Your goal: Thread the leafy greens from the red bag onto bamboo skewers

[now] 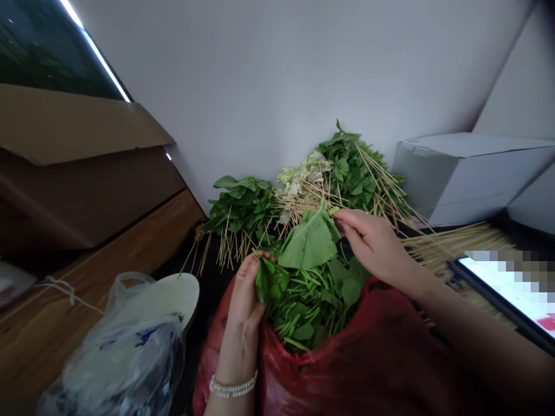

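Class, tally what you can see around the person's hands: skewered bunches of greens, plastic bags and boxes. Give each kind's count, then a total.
Skewered bunches of greens: 3 (left green bunch, pale bunch, right green bunch)
Plastic bags: 2 (red bag, clear bag)
Boxes: 2 (brown cardboard box, white box)
Total: 7

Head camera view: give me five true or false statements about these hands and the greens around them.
1. The right hand pinches a broad green leaf. True.
2. The left hand rests on a wooden shelf. False: it holds leafy greens at the mouth of a red plastic bag.
3. A pearl bracelet circles the left wrist. True.
4. Skewered greens sit on top of a white box. False: they lie beside it.
5. A tablet with a lit screen lies to the right. True.
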A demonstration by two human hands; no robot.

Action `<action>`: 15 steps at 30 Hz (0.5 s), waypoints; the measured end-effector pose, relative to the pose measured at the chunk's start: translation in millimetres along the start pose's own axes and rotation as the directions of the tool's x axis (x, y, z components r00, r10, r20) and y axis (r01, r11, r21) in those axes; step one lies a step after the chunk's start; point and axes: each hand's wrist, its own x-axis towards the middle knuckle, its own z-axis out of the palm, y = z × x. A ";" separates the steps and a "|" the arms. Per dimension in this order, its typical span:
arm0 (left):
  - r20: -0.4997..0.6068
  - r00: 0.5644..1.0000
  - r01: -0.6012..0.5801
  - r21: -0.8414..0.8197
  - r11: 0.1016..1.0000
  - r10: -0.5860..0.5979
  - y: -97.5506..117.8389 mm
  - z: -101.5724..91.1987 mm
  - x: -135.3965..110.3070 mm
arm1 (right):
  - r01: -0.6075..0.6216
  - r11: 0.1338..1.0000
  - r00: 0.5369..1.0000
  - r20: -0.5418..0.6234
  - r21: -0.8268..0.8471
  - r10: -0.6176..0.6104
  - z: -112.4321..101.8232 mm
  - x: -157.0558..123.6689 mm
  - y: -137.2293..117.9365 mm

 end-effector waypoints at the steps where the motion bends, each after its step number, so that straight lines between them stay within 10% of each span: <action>1: -0.053 0.996 0.060 -0.099 0.993 -0.066 0.5 0.3 1.6 | 0.015 1.000 1.000 0.018 0.006 -0.015 0.2 -0.5 -0.3; 9: -0.138 0.968 0.176 -0.231 0.957 -0.211 -1.5 6.3 5.0 | 0.160 0.985 0.929 0.348 -0.067 -0.127 15.1 -13.4 -9.3; 15: -0.130 0.974 0.156 -0.196 0.968 -0.183 -3.7 6.3 3.4 | 0.165 0.982 0.916 0.382 -0.091 -0.119 23.4 -18.5 -17.4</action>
